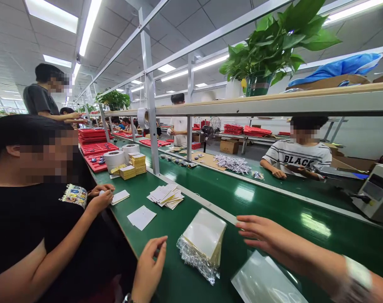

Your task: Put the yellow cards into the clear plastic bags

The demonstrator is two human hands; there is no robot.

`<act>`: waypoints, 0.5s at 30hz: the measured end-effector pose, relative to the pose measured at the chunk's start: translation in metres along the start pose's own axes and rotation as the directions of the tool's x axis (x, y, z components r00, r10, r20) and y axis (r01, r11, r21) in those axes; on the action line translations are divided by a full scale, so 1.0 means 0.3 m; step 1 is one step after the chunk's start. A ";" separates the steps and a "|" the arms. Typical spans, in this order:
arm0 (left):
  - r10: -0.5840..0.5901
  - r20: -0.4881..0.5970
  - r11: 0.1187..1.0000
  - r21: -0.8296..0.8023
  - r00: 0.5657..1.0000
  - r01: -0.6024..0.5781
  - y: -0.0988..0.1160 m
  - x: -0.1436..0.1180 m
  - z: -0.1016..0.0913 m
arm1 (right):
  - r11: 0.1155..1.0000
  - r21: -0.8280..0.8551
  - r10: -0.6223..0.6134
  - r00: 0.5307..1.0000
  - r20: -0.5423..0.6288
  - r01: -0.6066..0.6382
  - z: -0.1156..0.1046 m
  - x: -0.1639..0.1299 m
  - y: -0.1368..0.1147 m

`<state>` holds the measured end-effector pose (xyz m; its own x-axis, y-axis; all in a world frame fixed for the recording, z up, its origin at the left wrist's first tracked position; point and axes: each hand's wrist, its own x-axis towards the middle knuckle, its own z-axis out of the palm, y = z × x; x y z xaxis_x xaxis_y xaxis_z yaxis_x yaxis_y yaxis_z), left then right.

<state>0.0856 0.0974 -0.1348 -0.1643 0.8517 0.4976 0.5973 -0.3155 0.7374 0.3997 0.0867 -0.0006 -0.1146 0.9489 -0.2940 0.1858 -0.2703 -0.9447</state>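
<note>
My left hand (149,269) rests open near the front edge of the green table (166,235), fingers apart, holding nothing. My right hand (260,235) hovers open over the table, just right of a stack of clear plastic bags (204,242) with a crinkled silvery edge. A single clear bag (263,282) lies flat below my right forearm. A watch sits on each of my wrists.
A person in a black shirt (24,227) sits at my left, handling a small white card (120,196). White cards (141,217) and a fanned pile (166,195) lie further along. Tape rolls (114,159), yellow stacks (137,163), red trays (96,148), a conveyor belt (273,202), a seated worker opposite (297,155).
</note>
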 end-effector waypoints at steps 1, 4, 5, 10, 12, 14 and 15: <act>0.000 0.001 1.000 0.025 1.000 0.000 -0.031 0.063 -0.014 | 0.988 0.134 0.066 0.997 0.050 -0.072 0.070 0.060 -0.063; -0.019 0.027 0.995 0.102 0.999 0.017 -0.133 0.276 -0.029 | 0.973 0.160 0.150 0.984 0.093 -0.164 0.267 0.277 -0.178; -0.037 0.039 0.991 0.130 0.999 0.032 -0.167 0.350 -0.026 | 0.969 0.151 0.184 0.979 0.087 -0.196 0.324 0.356 -0.193; -0.150 0.097 0.948 0.296 0.984 0.115 -0.302 0.685 0.012 | 0.952 0.060 0.296 0.952 0.081 -0.301 0.535 0.694 -0.174; -0.197 0.142 0.925 0.356 0.970 0.135 -0.347 0.788 0.040 | 0.955 0.025 0.292 0.950 0.110 -0.296 0.589 0.790 -0.145; -0.251 0.190 0.899 0.409 0.949 0.155 -0.389 0.869 0.076 | 0.972 -0.002 0.231 0.958 0.170 -0.234 0.630 0.870 -0.116; -0.282 0.213 0.885 0.435 0.936 0.167 -0.409 0.903 0.097 | 0.984 -0.004 0.176 0.962 0.207 -0.179 0.647 0.906 -0.103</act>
<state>-0.0092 0.3791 -0.1038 -0.1546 0.9749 0.1604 0.8423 0.0452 0.5371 0.1735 0.3215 -0.0796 -0.2795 0.8322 -0.4789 0.2070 -0.4348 -0.8764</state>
